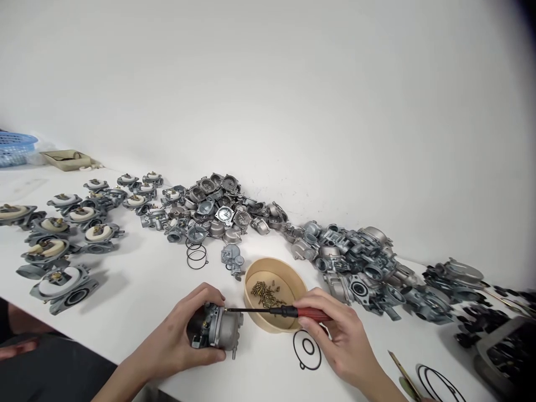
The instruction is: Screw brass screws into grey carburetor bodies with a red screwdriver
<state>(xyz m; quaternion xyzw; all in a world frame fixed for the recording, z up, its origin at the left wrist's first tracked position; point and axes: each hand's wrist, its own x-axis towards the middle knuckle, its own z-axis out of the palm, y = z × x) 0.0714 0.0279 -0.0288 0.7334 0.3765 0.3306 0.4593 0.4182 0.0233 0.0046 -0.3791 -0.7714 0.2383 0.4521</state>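
Observation:
My left hand (184, 329) is wrapped round a grey metal carburetor (220, 330) held just above the white table's front edge. My right hand (335, 335) grips a red-handled screwdriver (293, 312) lying level, its thin black shaft pointing left. The tip touches the carburetor's top at a small brass screw. The shaft crosses over a shallow tan bowl (293, 282) that holds several small brass screws (266, 293).
Piles of grey carburetor parts lie along the wall at centre (218, 209) and right (360, 262). Assembled bodies with cream floats (62, 240) stand in rows on the left. Black rubber gaskets (307, 349) lie near my hands. A blue basket (14, 146) stands far left.

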